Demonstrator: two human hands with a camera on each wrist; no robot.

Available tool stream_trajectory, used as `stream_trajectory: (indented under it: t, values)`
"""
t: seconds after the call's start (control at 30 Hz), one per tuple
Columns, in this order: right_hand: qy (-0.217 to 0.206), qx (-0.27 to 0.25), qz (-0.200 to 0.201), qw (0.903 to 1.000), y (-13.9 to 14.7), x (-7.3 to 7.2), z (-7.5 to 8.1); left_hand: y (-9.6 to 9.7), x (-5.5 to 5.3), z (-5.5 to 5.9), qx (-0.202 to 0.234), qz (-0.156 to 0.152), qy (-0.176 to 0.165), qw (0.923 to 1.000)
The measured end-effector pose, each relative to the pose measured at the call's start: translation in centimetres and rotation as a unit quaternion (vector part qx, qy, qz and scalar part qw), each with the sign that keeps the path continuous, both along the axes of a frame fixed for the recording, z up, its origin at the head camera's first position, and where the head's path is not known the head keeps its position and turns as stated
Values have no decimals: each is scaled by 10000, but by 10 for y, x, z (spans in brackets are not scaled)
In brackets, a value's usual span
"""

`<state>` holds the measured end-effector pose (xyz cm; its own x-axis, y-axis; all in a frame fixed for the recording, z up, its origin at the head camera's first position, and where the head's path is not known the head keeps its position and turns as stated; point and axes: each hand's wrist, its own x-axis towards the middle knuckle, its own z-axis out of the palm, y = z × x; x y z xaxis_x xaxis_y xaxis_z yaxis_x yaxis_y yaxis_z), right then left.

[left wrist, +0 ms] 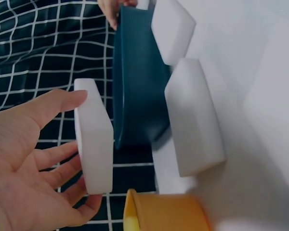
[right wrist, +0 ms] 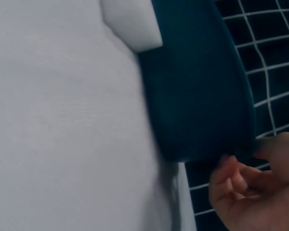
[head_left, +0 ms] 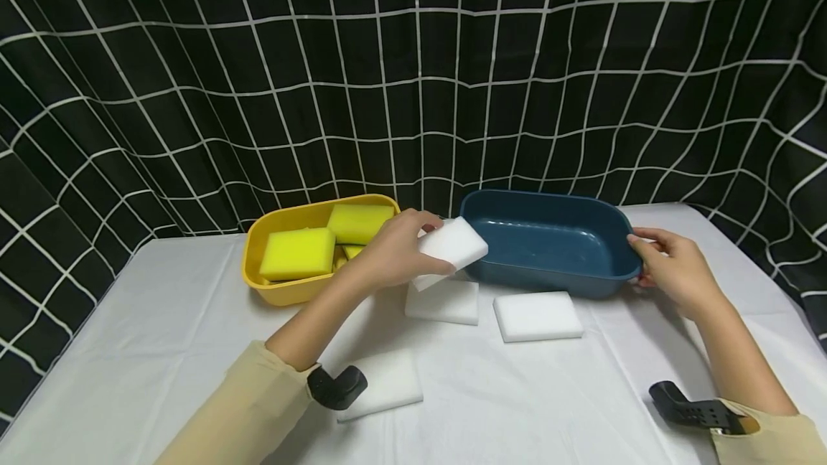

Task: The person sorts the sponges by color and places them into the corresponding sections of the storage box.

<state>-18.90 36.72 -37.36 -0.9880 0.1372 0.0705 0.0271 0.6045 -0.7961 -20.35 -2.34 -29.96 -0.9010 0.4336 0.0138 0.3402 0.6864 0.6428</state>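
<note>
My left hand [head_left: 405,250] grips a white sponge [head_left: 454,242] between thumb and fingers, raised beside the left end of a blue basin [head_left: 549,275]. In the left wrist view the held sponge [left wrist: 95,139] stands on edge in the fingers. At the basin's right end, my right hand [head_left: 675,268] pinches the rim, thumb on top and fingers below. The right wrist view shows the right hand [right wrist: 257,187] at the end of the basin [right wrist: 197,96]. Several white sponges lie in front, among them one sponge [head_left: 538,316] close to the basin and another sponge [head_left: 446,302] below the left hand.
A yellow basin [head_left: 281,295] on the left holds several yellow sponges [head_left: 298,253]. One more white sponge [head_left: 388,382] lies near the left forearm. A white cloth [head_left: 517,400] covers the table, and a black curtain with white grid lines [head_left: 413,56] hangs behind.
</note>
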Motion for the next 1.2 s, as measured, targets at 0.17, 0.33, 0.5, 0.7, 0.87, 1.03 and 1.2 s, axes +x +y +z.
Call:
stream_trajectory:
  t: [0.17, 0.33, 0.5, 0.7, 0.87, 1.03, 1.2]
  values:
    - [-160, -224, 187, 9994, 4, 2, 3, 18, -6, 3, 101, 62, 106, 9999]
    - [-131, -292, 247, 9992, 6, 4, 4, 37, -11, 5, 74, -15, 213, 9997]
    - [-122, -277, 267, 9992, 5, 3, 4, 52, -18, 7, -68, 13, 278, 9996]
    - [-125, -213, 269, 9993, 4, 1, 3, 67, -27, 11, -283, 56, 361, 9989]
    - [-127, -220, 265, 9993, 2, 0, 3, 80, -34, 11, -562, 141, 457, 9973]
    - [-116, -144, 228, 9996, 0, -1, 4, 93, -39, 10, -943, 356, 591, 9931]
    - [-66, -133, 184, 9997, -2, -1, 4, 102, -44, 6, -1113, 464, 746, 9899]
